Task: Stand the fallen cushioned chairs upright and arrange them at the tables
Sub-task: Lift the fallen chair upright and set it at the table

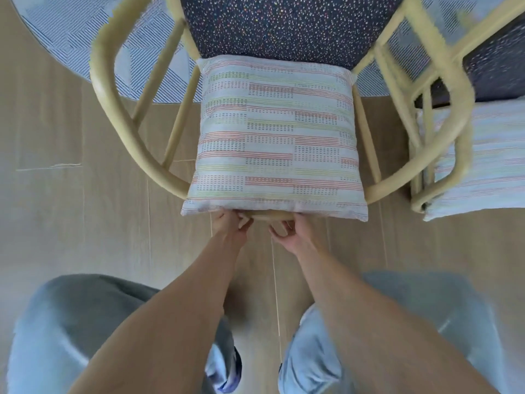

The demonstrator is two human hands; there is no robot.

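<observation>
At the near edge of the upright chair [113,115], the left hand [231,227] and right hand [288,233] both clasp its back rail under the striped pillow [274,137]. A second chair [443,115] stands just beside it on the right, both on the wood floor [71,209].

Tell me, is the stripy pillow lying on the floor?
No, the stripy pillow leans against the chair back, above the floor.

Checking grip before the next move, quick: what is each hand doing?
Left hand: fingers closed on the chair's top rail.
Right hand: fingers closed on the same rail.
</observation>
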